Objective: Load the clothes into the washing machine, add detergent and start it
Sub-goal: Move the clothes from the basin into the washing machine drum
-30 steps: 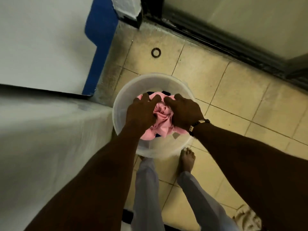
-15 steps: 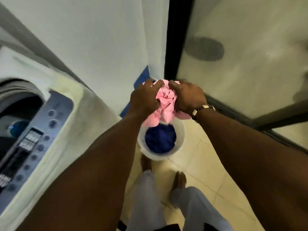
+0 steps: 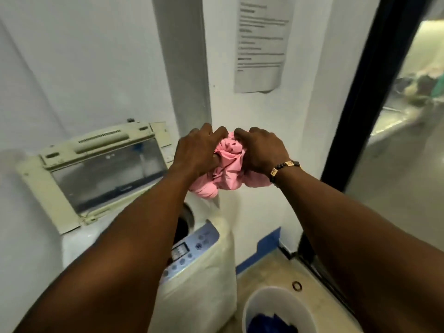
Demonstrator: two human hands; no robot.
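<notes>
While the lid of the washing machine stands propped open behind the drum opening, a bunched pink garment is carried in the air just above and to the right of that opening. The left hand and the right hand grip the garment from opposite sides, fingers curled over its top and pressed into its folds; this two-sided hold probably keeps the loose cloth gathered so that no trailing end catches on the machine's rim. Both arms reach forward over the machine's blue control panel, which lies at the near edge of the top, so the bundle needs only to shift left and downward to reach the drum. A white bucket stands on the floor to the right of the machine, near its base, and contains a dark blue garment, evidently awaiting the same transfer. Loading therefore appears to be at an early stage, with detergent and starting not yet addressed. A printed notice hangs on the wall above and to the right of the machine; its text is illegible.
</notes>
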